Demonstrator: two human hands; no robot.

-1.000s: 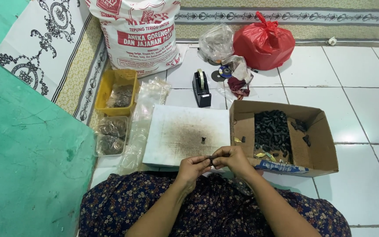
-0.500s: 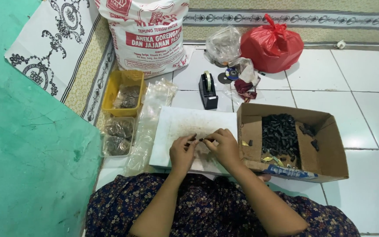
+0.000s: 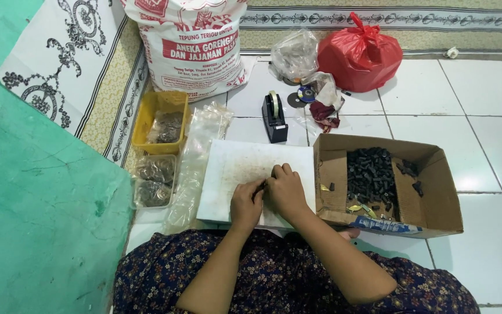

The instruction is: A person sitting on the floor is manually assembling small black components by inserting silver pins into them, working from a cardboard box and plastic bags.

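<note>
A small dark part (image 3: 261, 186) sits pinched between the fingertips of both hands, low over the white board (image 3: 228, 174) and near its front half. The left hand (image 3: 246, 203) is curled, thumb and forefinger closed on the part's near end. The right hand (image 3: 284, 191) is bent over it from the other side, fingers drawn together on the same piece; its exact shape is too small to make out.

Just right of the fingers stands an open cardboard box (image 3: 437, 203) holding a heap of black pieces (image 3: 370, 174) and a few brass-coloured bits (image 3: 355, 207). Beyond the fingers, a black tape dispenser (image 3: 274, 118). To their left, clear plastic bags (image 3: 196, 157), then a yellow tray (image 3: 161, 122) and a clear tub (image 3: 153, 181). Farther off: a printed flour sack (image 3: 190, 43) and a red bag (image 3: 358, 55).
</note>
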